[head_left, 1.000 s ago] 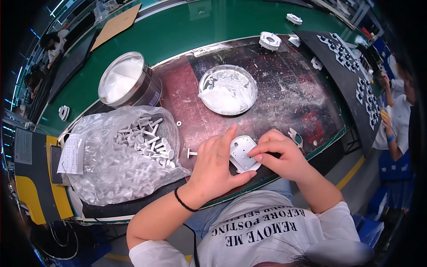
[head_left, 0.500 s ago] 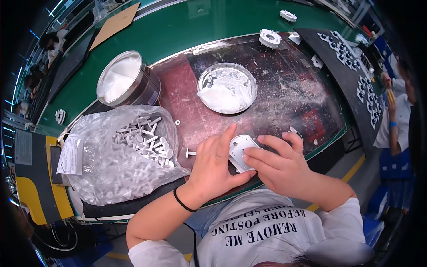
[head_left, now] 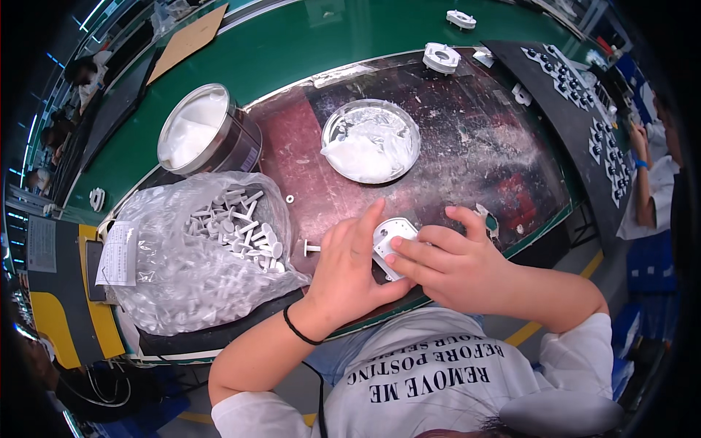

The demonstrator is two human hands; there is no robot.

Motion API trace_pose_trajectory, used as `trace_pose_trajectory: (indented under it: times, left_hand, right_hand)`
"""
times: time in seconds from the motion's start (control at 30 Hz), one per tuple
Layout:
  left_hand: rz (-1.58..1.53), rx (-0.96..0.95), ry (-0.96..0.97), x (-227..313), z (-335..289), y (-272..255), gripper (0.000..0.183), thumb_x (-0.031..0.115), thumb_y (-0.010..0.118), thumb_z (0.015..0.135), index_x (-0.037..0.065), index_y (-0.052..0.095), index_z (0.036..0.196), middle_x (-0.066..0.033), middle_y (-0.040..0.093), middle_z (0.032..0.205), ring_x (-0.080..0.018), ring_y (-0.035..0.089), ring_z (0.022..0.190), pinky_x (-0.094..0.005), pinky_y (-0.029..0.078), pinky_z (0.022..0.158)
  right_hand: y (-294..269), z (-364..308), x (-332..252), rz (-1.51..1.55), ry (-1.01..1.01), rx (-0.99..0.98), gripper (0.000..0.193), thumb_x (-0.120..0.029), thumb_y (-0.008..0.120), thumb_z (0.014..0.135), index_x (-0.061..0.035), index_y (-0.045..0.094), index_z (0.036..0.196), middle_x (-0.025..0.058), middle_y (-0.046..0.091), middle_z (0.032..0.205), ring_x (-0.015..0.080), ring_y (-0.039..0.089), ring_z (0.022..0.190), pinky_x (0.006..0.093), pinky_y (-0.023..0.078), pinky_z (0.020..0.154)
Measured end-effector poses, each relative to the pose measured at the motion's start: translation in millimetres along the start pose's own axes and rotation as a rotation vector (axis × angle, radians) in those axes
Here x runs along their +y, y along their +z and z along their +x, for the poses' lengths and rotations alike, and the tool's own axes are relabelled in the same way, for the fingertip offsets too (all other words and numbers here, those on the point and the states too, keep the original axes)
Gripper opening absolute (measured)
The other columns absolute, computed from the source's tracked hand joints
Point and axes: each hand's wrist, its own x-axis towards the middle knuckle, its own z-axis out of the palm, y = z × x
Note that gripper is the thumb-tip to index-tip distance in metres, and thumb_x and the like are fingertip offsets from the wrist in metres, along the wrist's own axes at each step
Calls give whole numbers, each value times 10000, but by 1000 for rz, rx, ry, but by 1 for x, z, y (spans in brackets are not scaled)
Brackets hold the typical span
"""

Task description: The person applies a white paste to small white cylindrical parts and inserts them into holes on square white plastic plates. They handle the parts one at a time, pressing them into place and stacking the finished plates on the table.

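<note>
A small white plastic housing (head_left: 393, 232) with a rounded end and several small holes sits between my hands at the near edge of the table. My left hand (head_left: 349, 266) grips it from the left, thumb along the near side and index finger pointing up. From the right, my right hand (head_left: 461, 261) presses bent fingertips onto its face, covering much of it; whether a small piece lies under them I cannot make out. Just left of my left hand lies a grey-white flat-headed plastic pin (head_left: 312, 248). Beyond it is a small white ring (head_left: 290, 198).
A clear plastic bag (head_left: 168, 292) of flat-headed pins fills the left, with a metal tin (head_left: 241, 142) of white grease behind it. A round metal dish (head_left: 371, 175) holding white grease stands ahead. White round parts (head_left: 441, 58) sit far right, beside a black board (head_left: 577, 135) bearing small parts.
My right fingertips have shifted slightly left over the housing, covering a different part of its face. My left hand keeps its grip. At far right, another person's arm has moved.
</note>
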Motion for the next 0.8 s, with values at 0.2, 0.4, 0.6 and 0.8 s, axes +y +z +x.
trace_pose_trajectory:
  times: [0.2,0.4,0.6,0.8]
  left_hand:
    - [-7,2,-6,0,0,0,1005,306,788,611,34,238,1407,-152,512,1182,-336,495,1029,-449,365,893]
    - [-20,31,18,-3,1,2,1000,321,793,612,29,248,1398,-160,523,1143,-339,503,1020,-454,375,882]
    - [-41,36,18,-4,1,0,995,347,798,614,32,265,1393,-152,534,1100,-330,509,1007,-441,377,881]
    - [-53,42,12,-5,1,0,985,306,790,589,42,283,1391,-139,537,1093,-311,513,988,-428,373,886]
  right_hand:
    - [-6,9,6,61,-24,-71,377,-185,643,695,-153,634,1071,-21,580,1124,143,513,1031,465,277,986]
    - [-5,8,10,165,19,-65,398,-216,681,689,-197,630,1083,-15,557,1179,166,499,1085,451,303,949]
    - [-3,8,15,188,-36,-86,322,-197,606,757,-159,625,1076,14,570,1191,171,502,1149,413,335,923]
    - [6,4,20,155,-164,-6,305,-184,582,780,-136,636,1076,12,613,1161,132,564,1082,352,365,834]
